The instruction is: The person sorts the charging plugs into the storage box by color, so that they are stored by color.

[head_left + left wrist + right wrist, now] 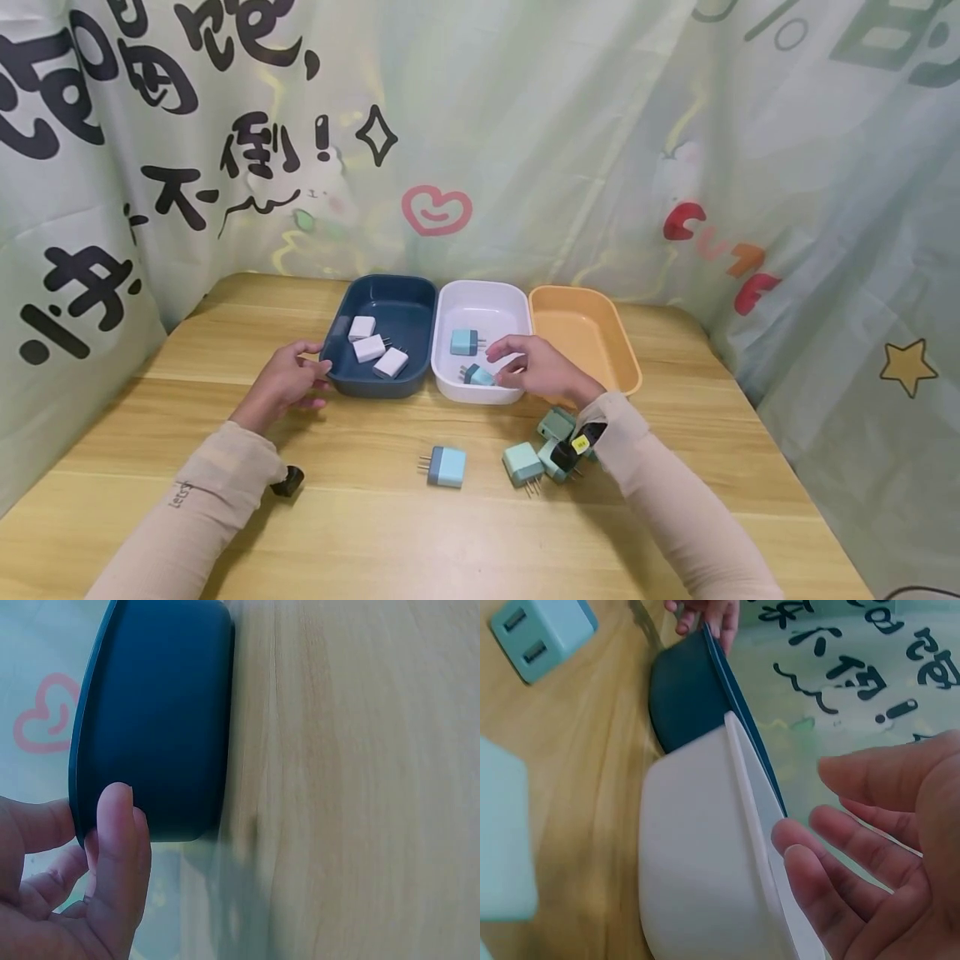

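Observation:
My left hand [292, 379] pinches the left rim of a dark blue tray [157, 712], thumb and fingers on either side of the edge. Three white charger plugs [369, 347] lie inside that tray. Over the white tray [697, 847] hovers my right hand [536, 367], its fingers loosely bent and parted from the thumb, with nothing between them. Just under its fingertips is a light blue charger plug [477, 376]. Behind that one lies another light blue charger plug [463, 342] in the same tray.
A yellow tray [592, 325] stands right of the white one, partly behind my right hand. On the table, a light blue charger plug [447, 467] lies in front of the trays. Several green charger plugs [522, 463] cluster under my right wrist. A printed curtain [525, 150] hangs behind.

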A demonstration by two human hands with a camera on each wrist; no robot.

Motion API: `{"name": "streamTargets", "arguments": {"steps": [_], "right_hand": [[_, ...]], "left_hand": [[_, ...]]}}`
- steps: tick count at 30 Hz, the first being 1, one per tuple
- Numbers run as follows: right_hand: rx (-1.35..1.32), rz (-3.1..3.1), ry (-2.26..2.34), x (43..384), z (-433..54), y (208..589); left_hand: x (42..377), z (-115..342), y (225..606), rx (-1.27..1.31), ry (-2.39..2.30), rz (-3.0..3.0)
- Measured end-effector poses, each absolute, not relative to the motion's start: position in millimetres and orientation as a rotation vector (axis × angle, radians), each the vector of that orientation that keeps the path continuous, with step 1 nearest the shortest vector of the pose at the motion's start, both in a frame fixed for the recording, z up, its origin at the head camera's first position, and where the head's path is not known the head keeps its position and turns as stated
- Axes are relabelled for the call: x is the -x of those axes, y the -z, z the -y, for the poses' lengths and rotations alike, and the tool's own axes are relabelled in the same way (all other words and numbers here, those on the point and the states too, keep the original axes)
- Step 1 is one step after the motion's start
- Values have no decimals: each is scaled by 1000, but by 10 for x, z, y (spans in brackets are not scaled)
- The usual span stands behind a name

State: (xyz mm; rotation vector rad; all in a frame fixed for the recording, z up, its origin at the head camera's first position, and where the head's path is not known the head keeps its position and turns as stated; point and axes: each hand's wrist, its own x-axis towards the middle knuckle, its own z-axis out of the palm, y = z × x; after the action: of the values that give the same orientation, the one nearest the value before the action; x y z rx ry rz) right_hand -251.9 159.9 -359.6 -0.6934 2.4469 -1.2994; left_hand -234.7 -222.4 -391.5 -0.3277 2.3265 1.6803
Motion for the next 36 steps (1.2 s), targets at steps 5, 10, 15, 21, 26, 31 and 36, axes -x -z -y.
{"name": "streamTargets", "arguments": {"steps": [5, 10, 15, 21, 26, 31, 36], "right_hand": [[765, -2345, 1302, 2447, -1567, 3614], [839, -2331, 1242, 2390, -1530, 3617], [922, -2286, 1216, 2351, -1512, 3640], [976, -2174, 1179, 2296, -1461, 3694], [979, -2141, 1132, 2235, -1387, 3735], [968, -2128, 1081, 2197, -1333, 3827], [1023, -2076, 1041, 2162, -1250, 3930]], "left_hand": [[2348, 2223, 3914, 334, -1676, -2332], [2356, 2214, 3917, 345, -1676, -2331], [2359, 2212, 3922, 355, -1673, -2330], [2352, 2214, 3922, 356, -1667, -2340], [2352, 2211, 3925, 344, -1677, -2338], [2349, 2208, 3916, 344, -1682, -2328], [2346, 2218, 3909, 344, -1675, -2327]]}}
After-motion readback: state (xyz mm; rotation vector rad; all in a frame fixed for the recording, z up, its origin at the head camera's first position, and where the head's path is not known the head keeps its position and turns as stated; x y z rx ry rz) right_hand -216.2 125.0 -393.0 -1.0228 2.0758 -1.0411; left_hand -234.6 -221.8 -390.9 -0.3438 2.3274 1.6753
